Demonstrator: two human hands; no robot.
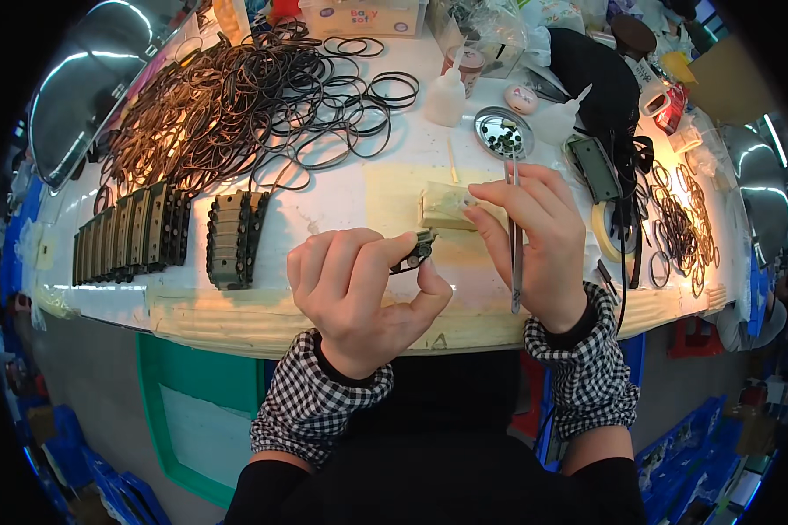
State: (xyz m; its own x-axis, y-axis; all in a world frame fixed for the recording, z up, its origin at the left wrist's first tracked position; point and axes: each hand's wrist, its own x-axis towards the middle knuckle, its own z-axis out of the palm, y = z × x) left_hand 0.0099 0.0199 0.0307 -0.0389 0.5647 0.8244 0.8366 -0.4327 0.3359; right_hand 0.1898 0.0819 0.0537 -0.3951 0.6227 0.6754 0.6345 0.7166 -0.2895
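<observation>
My left hand [350,293] pinches a small dark part [418,250] with round bits on it between thumb and fingers, above the table's near edge. In my right hand [543,241] is a pair of metal tweezers [516,271], hanging upright along the palm. The thumb and index tip of that hand come close together; whether anything tiny lies between them I cannot tell. Just beyond the hands sits a pale, tape-wrapped block [438,208]. A round metal dish [492,116] with several small dark green pieces stands past my right fingertips.
A big tangle of dark loops [245,96] covers the far left. Rows of olive-green parts [136,232] and a shorter stack [235,236] stand at left. White squeeze bottles [446,96], a dark green block [594,168] and more loops [683,219] lie toward the right.
</observation>
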